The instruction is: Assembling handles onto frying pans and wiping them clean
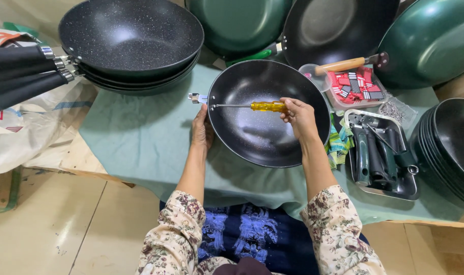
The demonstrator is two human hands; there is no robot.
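Left hand: clenched on the rim of the black pan.
Right hand: grasping a yellow-handled screwdriver, tip at the pan's bracket.

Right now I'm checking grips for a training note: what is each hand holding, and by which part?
The right hand holds a screwdriver by its yellow handle. The left hand grips the black pan at its rim, beside the handle bracket.

— What sort of place is this?
— A small cookware assembly workshop: stacked black speckled non-stick woks, dark green wok shells, a metal tray of loose black handles, all on a green cloth-covered worktable.
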